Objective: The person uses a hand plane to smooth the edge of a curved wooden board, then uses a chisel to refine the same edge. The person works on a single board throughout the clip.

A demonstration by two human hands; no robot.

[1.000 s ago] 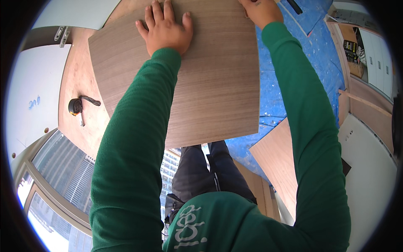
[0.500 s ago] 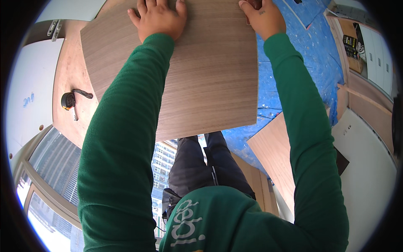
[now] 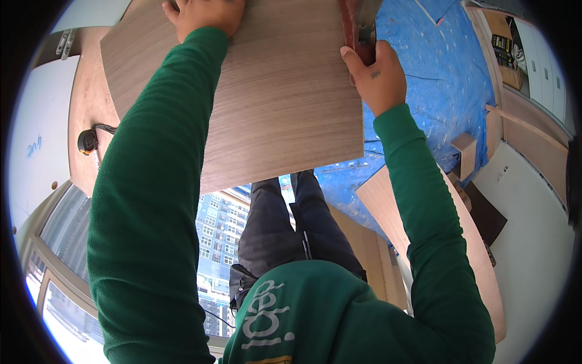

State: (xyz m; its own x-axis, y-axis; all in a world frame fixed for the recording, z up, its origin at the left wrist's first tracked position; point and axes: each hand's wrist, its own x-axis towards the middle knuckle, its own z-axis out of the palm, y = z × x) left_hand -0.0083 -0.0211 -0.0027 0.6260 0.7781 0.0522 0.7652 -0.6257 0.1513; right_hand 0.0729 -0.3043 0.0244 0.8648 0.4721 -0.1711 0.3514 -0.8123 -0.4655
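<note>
Plainly, two hands and one panel (image 3: 285, 103), which lies partly over the pale wooden tabletop (image 3: 90, 91). The left hand (image 3: 206, 15) rests palm down on it, outer fingers spread — the others run out of view. The right hand (image 3: 382, 79) grips one tool (image 3: 350, 24), reddish-brown with dark metal, at the panel's right edge. One rounded black tape measure (image 3: 87, 142) sits leftward. The panel is flat, grey-brown, finely grained; the blue sheeting (image 3: 436, 91) is creased and speckled.
</note>
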